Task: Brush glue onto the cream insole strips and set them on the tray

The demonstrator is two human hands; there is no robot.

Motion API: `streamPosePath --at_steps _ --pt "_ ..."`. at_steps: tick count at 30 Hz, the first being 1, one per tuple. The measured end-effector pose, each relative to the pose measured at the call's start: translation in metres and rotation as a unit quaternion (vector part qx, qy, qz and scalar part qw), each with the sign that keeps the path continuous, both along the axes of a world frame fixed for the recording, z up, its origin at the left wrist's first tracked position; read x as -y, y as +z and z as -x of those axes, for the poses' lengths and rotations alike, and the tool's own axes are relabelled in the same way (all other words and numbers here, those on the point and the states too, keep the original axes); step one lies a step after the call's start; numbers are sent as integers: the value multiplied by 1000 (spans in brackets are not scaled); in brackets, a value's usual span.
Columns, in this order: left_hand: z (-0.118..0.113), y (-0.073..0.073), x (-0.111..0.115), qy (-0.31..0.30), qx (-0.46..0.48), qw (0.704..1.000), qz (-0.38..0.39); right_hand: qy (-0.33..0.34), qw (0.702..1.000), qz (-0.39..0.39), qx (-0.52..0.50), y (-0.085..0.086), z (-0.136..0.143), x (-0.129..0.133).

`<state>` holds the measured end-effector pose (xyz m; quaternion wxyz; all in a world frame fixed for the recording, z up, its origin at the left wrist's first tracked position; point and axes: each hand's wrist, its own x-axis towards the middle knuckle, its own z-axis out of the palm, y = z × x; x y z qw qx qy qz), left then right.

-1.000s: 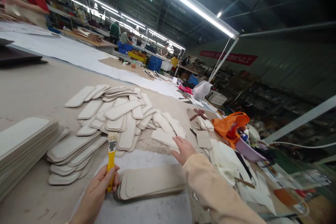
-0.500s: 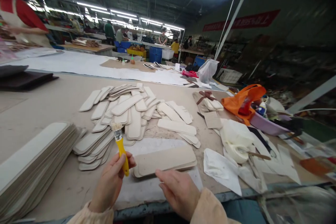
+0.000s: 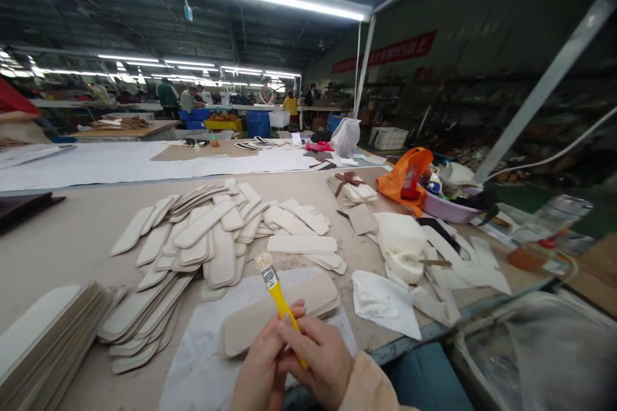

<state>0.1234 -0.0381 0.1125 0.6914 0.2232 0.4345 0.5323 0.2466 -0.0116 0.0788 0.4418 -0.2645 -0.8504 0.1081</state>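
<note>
A paintbrush [image 3: 280, 303] with a yellow handle and pale bristles points up and away from me. My left hand [image 3: 263, 359] and my right hand [image 3: 325, 353] meet around its handle, fingers closed on it from both sides. Just beyond them, a short stack of beige rounded strips [image 3: 270, 314] lies on a white sheet [image 3: 193, 359]. Several more off-white strips [image 3: 224, 250] spread in a loose heap behind. To the left stand a fanned pile [image 3: 139, 314] and a tall leaning stack [image 3: 43, 334] of the same kind.
On the right are a crumpled white cloth [image 3: 383, 302], a pale tub [image 3: 405, 253] with a stick across it, an orange bag [image 3: 407, 180] and a lilac basin [image 3: 448, 209]. A plastic-covered container [image 3: 535, 353] sits by the table edge. Other people are farther back.
My right hand has come off the strip stack and joined my left hand on the paintbrush. The brush has moved right, and the view has turned right and up.
</note>
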Motion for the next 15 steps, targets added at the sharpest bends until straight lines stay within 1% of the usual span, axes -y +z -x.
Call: streamPosePath --at_steps 3,6,9,12,14,15 --pt "-19 -1 -3 -52 15 998 -11 -32 998 11 -55 2 -20 2" --pt "-36 -4 -10 -99 18 995 -11 -55 993 -6 -104 7 -38 0" --pt "-54 -7 -16 -118 14 993 -23 -87 987 -22 -133 13 -54 2" --pt "-71 -9 -17 -154 10 987 -41 -140 979 -12 -148 17 -75 9" --pt "-74 -10 -15 -188 -24 981 -44 -175 971 5 -165 16 -94 12" --pt "-71 -12 -13 -195 -65 977 -50 -197 964 19 -177 15 -106 12"
